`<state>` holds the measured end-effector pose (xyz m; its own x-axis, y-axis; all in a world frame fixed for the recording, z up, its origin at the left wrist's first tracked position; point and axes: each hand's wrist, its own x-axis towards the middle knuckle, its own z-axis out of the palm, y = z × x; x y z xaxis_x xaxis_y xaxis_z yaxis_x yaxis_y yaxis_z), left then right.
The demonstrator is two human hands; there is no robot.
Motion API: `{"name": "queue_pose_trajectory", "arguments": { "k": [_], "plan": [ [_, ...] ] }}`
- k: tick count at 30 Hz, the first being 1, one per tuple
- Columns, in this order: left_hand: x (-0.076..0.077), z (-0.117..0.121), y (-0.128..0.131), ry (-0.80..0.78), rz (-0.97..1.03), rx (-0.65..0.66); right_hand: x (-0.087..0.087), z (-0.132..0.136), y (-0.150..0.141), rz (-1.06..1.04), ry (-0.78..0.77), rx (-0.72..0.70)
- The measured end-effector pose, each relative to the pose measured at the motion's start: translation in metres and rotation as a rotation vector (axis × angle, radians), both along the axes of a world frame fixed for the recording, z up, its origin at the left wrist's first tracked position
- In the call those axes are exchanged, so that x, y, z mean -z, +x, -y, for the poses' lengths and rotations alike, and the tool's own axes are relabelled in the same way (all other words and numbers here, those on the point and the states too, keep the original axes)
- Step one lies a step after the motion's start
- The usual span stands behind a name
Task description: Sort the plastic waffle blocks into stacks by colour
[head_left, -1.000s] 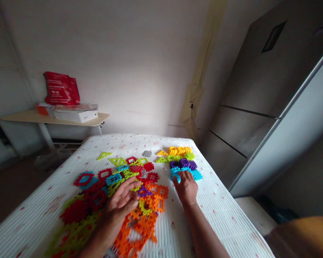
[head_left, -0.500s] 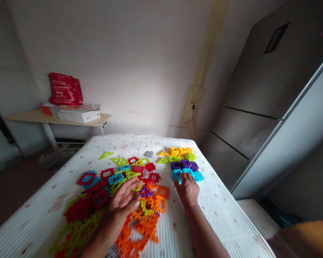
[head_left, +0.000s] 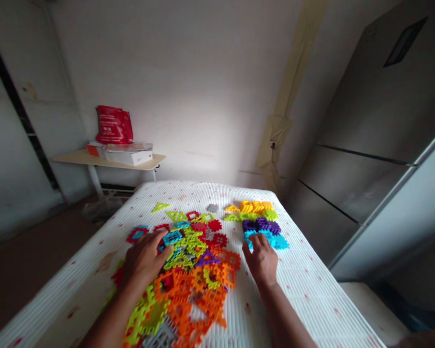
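A loose heap of toothed plastic building pieces spreads across the bed's middle. My left hand (head_left: 147, 257) reaches palm down over the heap's left side, thumb and fingers apart. Just beyond its fingertips is a blue square window-shaped piece (head_left: 172, 237); whether they touch it I cannot tell. On the right, my right hand (head_left: 263, 258) rests at the near edge of the blue pieces (head_left: 280, 241), its fingers bent over them and the thumb apart. Behind these lie purple pieces (head_left: 263, 224), green pieces (head_left: 249, 216) and yellow pieces (head_left: 252, 206), grouped in rows by colour.
Orange pieces (head_left: 183, 304) cover the near part of the heap. A grey piece (head_left: 212, 208) lies apart at the back. The bed has a white ribbed cover (head_left: 297, 295). A side table (head_left: 72, 157) with a red bag (head_left: 112, 125) stands back left; a refrigerator (head_left: 366, 125) stands right.
My left hand has turned from palm up to palm down and moved left onto the heap. My right hand stays by the blue pieces. The view has swung slightly left.
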<state>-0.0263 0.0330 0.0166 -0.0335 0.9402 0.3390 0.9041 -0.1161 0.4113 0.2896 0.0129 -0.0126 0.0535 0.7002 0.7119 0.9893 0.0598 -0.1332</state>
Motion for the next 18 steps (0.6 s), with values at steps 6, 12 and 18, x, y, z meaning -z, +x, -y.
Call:
{"name": "queue_pose_trajectory", "arguments": {
  "k": [6, 12, 18],
  "plan": [
    [0.004, 0.003, 0.012, -0.028, -0.08, 0.03, 0.0, 0.002, -0.004, -0.024, -0.005, -0.089],
    [0.006, 0.001, 0.007, 0.041, -0.08, 0.03, 0.0, 0.004, -0.008, -0.035, -0.004, -0.138],
    [-0.002, 0.014, 0.012, 0.144, 0.52, 0.008, -0.004, 0.01, -0.018, -0.094, -0.019, -0.304]
  ]
}}
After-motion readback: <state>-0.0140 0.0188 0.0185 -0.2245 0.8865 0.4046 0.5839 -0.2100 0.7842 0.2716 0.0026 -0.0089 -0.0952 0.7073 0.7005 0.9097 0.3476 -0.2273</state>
